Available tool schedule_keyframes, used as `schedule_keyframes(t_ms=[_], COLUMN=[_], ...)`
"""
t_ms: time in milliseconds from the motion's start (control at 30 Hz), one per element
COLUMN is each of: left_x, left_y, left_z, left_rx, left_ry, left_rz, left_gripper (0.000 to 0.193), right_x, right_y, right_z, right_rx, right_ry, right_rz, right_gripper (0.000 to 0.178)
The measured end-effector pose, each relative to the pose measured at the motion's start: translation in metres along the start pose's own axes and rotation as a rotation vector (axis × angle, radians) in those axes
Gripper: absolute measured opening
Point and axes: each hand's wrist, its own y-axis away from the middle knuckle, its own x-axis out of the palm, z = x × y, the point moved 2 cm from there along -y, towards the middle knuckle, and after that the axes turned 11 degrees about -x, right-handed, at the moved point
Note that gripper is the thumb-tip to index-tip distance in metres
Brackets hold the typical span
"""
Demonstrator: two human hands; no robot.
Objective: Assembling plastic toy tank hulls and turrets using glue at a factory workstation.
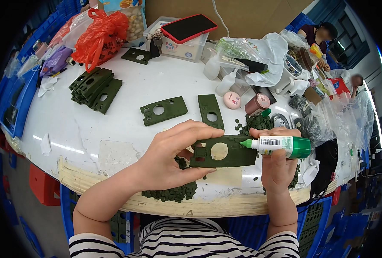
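Note:
My left hand (161, 155) grips one end of a dark green plastic model hull plate (237, 155) between thumb and fingers. The plate has a large round hole and smaller openings near the held end. In my right hand (280, 174) is a small white glue bottle (294, 147) with a green end, lying sideways. Its green nozzle tip points left at the plate's upper right area; whether it touches I cannot tell. Beyond my hands lie two similar plates, one plate (164, 110) to the left and another plate (209, 107) nearer the middle.
A stack of plates (95, 88) stands at left; another plate (136, 56) lies farther back. Small green pieces are heaped below my left hand (173, 193) and beyond my right (256, 124). A red-cased phone (189, 28) rests on a plastic box (173, 46). Squeeze bottles (212, 66) and bags crowd the right.

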Motion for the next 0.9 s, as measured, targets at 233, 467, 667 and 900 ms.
schedule_keyframes(t_ms=[233,467,667,900], left_x=[-0.0003,0.0004,0.0,-0.0005], left_y=[0.0001,-0.0004,-0.0003,-0.0002], left_z=[0.001,0.0018,0.0006,0.001], left_rx=[-0.032,-0.049,-0.049,-0.046], left_ry=[0.058,0.124,0.11,0.095], left_rz=[0.023,0.041,0.039,0.038], left_gripper=[0.059,0.059,0.059,0.06], right_x=[-0.0012,0.0005,-0.0005,0.0007], right_y=[0.0007,-0.0012,-0.0007,-0.0002], right_z=[-0.0028,-0.0015,-0.0018,-0.0011], right_rx=[0.012,-0.012,-0.013,-0.007], right_ry=[-0.095,-0.055,-0.035,-0.038], right_rz=[-0.043,0.003,0.01,0.001], right_gripper=[0.034,0.034,0.036,0.037])
